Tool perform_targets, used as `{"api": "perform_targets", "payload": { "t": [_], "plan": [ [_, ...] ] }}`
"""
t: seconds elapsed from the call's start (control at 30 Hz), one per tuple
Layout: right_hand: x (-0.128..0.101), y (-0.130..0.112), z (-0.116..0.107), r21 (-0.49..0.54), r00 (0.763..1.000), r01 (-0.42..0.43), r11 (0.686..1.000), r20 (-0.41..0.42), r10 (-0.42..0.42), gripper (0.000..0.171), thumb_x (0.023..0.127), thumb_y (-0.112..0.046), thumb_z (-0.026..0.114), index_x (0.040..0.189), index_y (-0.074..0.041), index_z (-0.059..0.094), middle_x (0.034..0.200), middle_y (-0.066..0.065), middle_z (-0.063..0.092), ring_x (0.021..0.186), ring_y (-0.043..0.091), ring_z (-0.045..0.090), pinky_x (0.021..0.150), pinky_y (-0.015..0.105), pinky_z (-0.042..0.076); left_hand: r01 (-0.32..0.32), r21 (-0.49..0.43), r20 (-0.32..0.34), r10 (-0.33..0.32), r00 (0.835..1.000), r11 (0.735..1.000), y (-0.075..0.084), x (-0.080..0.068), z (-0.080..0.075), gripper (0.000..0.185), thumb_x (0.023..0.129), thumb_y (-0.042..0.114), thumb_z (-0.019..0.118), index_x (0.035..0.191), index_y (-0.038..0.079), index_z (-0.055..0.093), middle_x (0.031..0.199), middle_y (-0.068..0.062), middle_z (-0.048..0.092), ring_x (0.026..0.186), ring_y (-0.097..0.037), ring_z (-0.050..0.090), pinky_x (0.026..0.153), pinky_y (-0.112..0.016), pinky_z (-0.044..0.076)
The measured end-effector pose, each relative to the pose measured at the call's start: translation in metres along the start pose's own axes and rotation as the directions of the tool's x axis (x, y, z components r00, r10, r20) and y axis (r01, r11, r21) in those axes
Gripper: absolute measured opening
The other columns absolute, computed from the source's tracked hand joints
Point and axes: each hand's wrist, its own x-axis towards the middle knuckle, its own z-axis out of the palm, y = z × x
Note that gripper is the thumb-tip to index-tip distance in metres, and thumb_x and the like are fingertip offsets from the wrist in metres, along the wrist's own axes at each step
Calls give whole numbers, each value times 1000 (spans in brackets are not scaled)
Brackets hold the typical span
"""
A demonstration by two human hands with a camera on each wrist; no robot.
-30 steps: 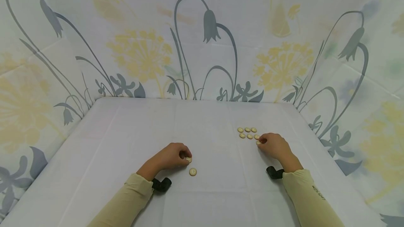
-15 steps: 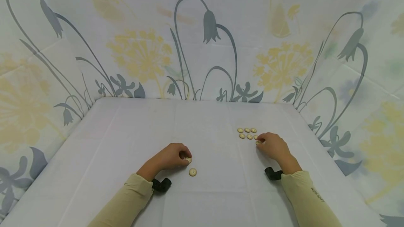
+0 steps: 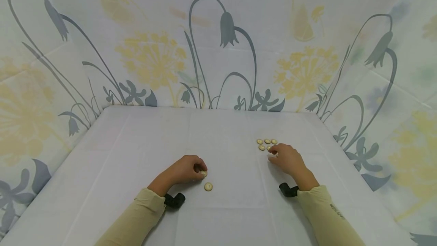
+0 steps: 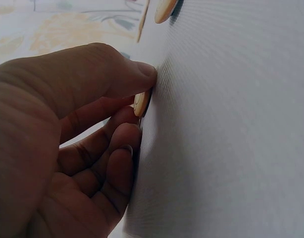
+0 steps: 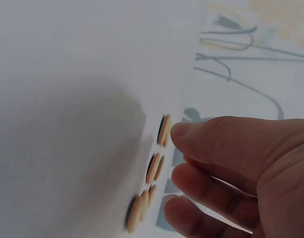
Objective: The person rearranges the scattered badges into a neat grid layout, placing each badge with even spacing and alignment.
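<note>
My left hand (image 3: 185, 168) rests low over the white tabletop and pinches a pale wooden button (image 4: 140, 103) between thumb and fingers, against the cloth. Nearer to me lies a loose round button (image 3: 208, 186), flat and pale yellow. My right hand (image 3: 288, 160) hovers at the near side of a small group of buttons (image 3: 267, 141) laid in rows. Its thumb and fingers are apart with nothing between them, as the right wrist view shows. In that view several buttons (image 5: 153, 167) stand edge-on beside the thumb. The hand partly hides the group in the head view.
A white cloth (image 3: 143, 136) covers the table. Walls of flower-printed fabric (image 3: 225, 60) rise at the back and both sides. Each wrist carries a black camera mount (image 3: 175, 200) next to the sleeve.
My right hand has let go of the button it pinched at the group's near right and shifted left, its fingers spreading. The left hand has stayed put with its button.
</note>
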Motion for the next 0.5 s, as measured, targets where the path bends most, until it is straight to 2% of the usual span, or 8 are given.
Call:
{"api": "perform_targets", "payload": {
  "t": [0.17, 0.5],
  "plan": [
    [1, -13, 4, -19, 1000, 29, 999, 0, -29, 29, 87, -22, 69, 114, -11, 70, 109, 8, 70, 99, 28, 63, 80, 46, 51, 4, -8, 2, -4, 1000, 1000, 0, 0, 0, 11, 83, 15, 75, 94, 15, 72, 88, 3, 61, 81, -12, 53, 71, -28, 46],
    [-1, -35, 15, -33, 989, 141, 989, -32, -142, 25, 86, -20, 70, 109, -11, 71, 104, 4, 70, 98, 24, 64, 83, 44, 51, 17, -18, 4, -17, 1000, 1000, -1, 1, 1, 11, 83, 15, 75, 94, 15, 72, 89, 3, 61, 82, -13, 53, 72, -29, 47]
  ]
}}
